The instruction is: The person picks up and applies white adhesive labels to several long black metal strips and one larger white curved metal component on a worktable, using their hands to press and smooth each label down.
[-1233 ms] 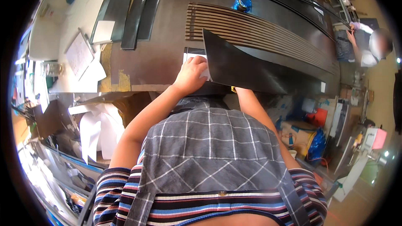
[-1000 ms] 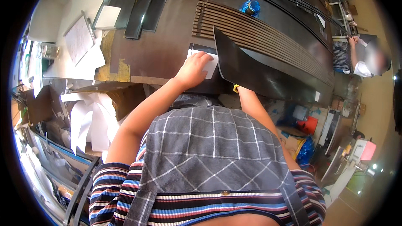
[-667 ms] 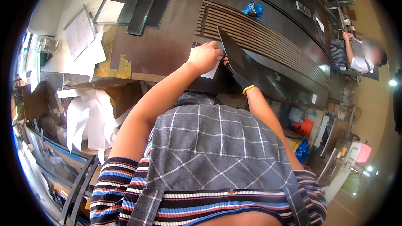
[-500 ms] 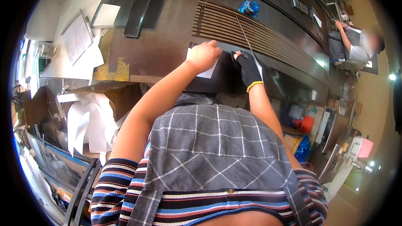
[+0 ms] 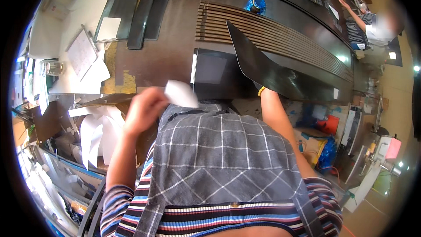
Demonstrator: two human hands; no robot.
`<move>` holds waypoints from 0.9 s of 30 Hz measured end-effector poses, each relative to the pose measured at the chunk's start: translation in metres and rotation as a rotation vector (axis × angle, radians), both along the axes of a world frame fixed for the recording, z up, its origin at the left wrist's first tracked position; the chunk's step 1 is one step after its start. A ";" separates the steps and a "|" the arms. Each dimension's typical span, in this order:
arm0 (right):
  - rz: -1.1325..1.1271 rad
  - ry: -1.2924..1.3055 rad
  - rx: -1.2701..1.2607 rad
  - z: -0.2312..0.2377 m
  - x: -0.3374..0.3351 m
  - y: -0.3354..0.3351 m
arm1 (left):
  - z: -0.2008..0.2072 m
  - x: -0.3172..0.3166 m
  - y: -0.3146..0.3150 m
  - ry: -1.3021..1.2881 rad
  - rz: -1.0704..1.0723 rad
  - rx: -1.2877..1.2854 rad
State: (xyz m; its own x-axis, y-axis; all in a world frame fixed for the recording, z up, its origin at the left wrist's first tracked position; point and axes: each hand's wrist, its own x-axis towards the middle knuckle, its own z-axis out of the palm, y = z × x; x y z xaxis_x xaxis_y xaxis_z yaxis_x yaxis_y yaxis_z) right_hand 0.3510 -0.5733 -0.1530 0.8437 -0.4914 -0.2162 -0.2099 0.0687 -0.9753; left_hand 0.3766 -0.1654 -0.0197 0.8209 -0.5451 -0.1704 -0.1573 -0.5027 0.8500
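Note:
My left hand (image 5: 148,107), blurred by motion, is closed on a small white sheet of paper (image 5: 180,95) in front of my apron. A thin, glossy black sheet (image 5: 267,72) stands raised and bent at the table's near edge, its left corner up in the air. My right hand is behind that sheet; only a bit of dark glove (image 5: 257,85) and a yellow wristband show. The sheet is held up there, though the fingers are hidden. Beside it, a flat black sheet (image 5: 212,72) with a greyish rectangle lies on the table.
Brown ribbed slats (image 5: 219,24) lie across the dark table (image 5: 175,57), a blue plastic-wrapped bundle (image 5: 255,5) behind them. Long black strips (image 5: 137,26) rest at the far left. A carton (image 5: 125,101) with white paper scraps stands at my left. Another person (image 5: 372,28) works at far right.
My left hand has moved left and toward me, taking the white paper off the table. The black sheet has risen and now covers my right hand.

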 end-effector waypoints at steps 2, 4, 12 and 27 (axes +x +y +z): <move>0.000 -0.005 0.016 0.000 -0.001 0.001 | -0.003 0.005 0.041 0.058 0.360 -0.325; 0.007 -0.007 0.023 0.001 -0.001 0.002 | -0.025 0.023 0.085 0.040 0.568 -0.377; 0.012 -0.018 0.025 0.004 0.000 -0.004 | -0.083 0.079 0.055 -0.389 0.934 0.061; -0.015 -0.041 0.046 0.004 -0.009 0.003 | -0.082 0.078 -0.139 -0.472 -0.120 0.368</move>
State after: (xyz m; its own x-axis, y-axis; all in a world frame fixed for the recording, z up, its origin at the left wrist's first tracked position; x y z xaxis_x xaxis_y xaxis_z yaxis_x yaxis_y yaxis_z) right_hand 0.3417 -0.5707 -0.1488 0.8450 -0.4942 -0.2044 -0.1685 0.1167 -0.9788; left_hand 0.4548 -0.3043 -0.1017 0.7905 -0.6125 0.0017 -0.5480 -0.7061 0.4485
